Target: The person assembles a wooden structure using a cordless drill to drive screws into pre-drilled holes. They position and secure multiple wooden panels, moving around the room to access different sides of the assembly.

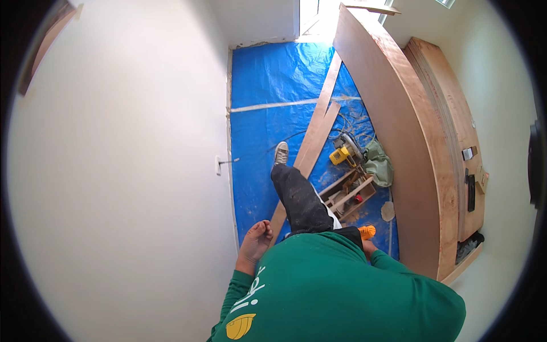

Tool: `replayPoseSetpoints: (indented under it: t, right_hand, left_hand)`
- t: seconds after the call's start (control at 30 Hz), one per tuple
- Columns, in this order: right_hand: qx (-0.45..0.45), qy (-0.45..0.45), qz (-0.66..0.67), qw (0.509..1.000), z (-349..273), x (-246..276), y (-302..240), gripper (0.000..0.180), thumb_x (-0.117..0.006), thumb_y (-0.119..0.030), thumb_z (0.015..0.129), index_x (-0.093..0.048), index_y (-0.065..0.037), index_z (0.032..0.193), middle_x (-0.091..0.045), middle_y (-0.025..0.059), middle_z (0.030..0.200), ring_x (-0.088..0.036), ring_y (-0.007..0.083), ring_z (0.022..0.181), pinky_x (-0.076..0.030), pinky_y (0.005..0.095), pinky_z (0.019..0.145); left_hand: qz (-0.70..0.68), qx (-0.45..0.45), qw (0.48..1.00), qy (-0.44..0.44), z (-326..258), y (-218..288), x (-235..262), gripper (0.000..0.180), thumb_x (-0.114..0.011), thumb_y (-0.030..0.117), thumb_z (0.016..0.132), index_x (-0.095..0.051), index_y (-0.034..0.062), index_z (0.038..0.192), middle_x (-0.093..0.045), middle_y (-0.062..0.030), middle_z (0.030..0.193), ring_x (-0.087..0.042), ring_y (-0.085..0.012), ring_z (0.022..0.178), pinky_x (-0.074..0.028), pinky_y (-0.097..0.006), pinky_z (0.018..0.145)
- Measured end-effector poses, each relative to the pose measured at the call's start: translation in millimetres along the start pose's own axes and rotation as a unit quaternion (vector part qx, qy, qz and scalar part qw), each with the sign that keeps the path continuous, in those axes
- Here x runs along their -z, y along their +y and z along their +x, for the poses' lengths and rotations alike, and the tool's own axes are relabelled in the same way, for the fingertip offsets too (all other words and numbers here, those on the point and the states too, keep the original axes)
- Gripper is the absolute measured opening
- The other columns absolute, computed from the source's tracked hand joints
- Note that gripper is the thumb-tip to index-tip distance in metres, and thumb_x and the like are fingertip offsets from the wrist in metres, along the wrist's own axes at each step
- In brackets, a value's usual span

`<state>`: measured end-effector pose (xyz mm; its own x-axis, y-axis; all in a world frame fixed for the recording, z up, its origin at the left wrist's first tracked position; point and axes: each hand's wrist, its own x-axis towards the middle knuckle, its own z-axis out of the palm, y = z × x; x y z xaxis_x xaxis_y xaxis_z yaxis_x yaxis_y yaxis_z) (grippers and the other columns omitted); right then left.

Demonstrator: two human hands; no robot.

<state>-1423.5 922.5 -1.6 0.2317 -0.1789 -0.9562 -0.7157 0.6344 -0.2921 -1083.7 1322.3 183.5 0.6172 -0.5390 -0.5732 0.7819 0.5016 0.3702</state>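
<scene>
My left hand [256,240] hangs loosely bent beside the white wall, above the near end of a long wooden plank [319,128]. Nothing shows in its fingers. On the other side of my body, my right hand [370,248] is mostly hidden behind my green sleeve. Right by it is a bright orange thing [367,232]; whether the hand grips it I cannot tell. Past my dark trousers, a wooden toolbox [364,185] with a bar handle holds mixed tools. A yellow circular saw [342,154] lies beyond it, with a green cloth bag [378,164] alongside.
Blue sheeting [268,74] with taped seams covers the floor. A big wooden board [393,108] stands on edge at the right, with stacked panels [450,125] behind it. A cable [296,134] runs across the floor. The wall socket [218,165] is at left.
</scene>
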Motion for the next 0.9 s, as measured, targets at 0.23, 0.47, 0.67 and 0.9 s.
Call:
replayPoseSetpoints:
  t: [0.23, 0.47, 0.67, 0.9]
  right_hand:
    - [-0.052, 0.140, -0.103, 0.983, 80.4, -108.4, -147.1, 0.055, -0.072, -0.044, 0.100, -0.067, 0.003, 0.129, -0.075, 0.0187, 0.127, -0.075, 0.0328, 0.110, -0.060, 0.0468, 0.089]
    - [0.128, 0.037, -0.054, 0.990, 13.8, -238.4, -479.5, 0.022, -0.072, -0.006, 0.090, -0.067, 0.001, 0.109, -0.067, 0.0092, 0.082, -0.067, 0.0217, 0.067, -0.059, 0.0403, 0.062]
    - [0.228, 0.064, 0.060, 0.970, 10.9, -279.8, -598.3, 0.022, -0.073, -0.008, 0.088, -0.069, -0.002, 0.109, -0.067, 0.0063, 0.075, -0.069, 0.0200, 0.064, -0.058, 0.0374, 0.059]
    - [0.057, 0.145, 0.246, 0.957, 91.5, -300.2, -552.7, 0.023, -0.071, -0.010, 0.092, -0.067, -0.003, 0.113, -0.066, 0.0057, 0.085, -0.065, 0.0190, 0.067, -0.060, 0.0386, 0.062]
  left_hand:
    - [0.152, 0.091, 0.984, 0.036, 173.4, 165.8, -56.0, 0.026, -0.073, 0.027, 0.106, -0.066, 0.0047, 0.118, -0.065, -0.0023, 0.090, -0.060, -0.0121, 0.079, -0.049, -0.023, 0.072]
    - [0.278, 0.225, 0.928, -0.104, 308.3, 284.9, -175.7, 0.022, -0.072, 0.027, 0.107, -0.066, 0.0074, 0.115, -0.064, 0.0013, 0.099, -0.061, -0.0090, 0.087, -0.050, -0.021, 0.077]
    - [0.363, 0.273, 0.879, -0.145, 388.9, 335.8, -292.9, 0.018, -0.071, 0.023, 0.108, -0.070, 0.0064, 0.115, -0.068, 0.0041, 0.097, -0.064, -0.0038, 0.084, -0.054, -0.021, 0.076]
    - [0.414, 0.302, 0.846, -0.145, 529.7, 386.4, -345.4, 0.018, -0.071, 0.025, 0.108, -0.072, 0.0072, 0.112, -0.071, 0.0035, 0.099, -0.066, -0.0049, 0.088, -0.055, -0.021, 0.079]
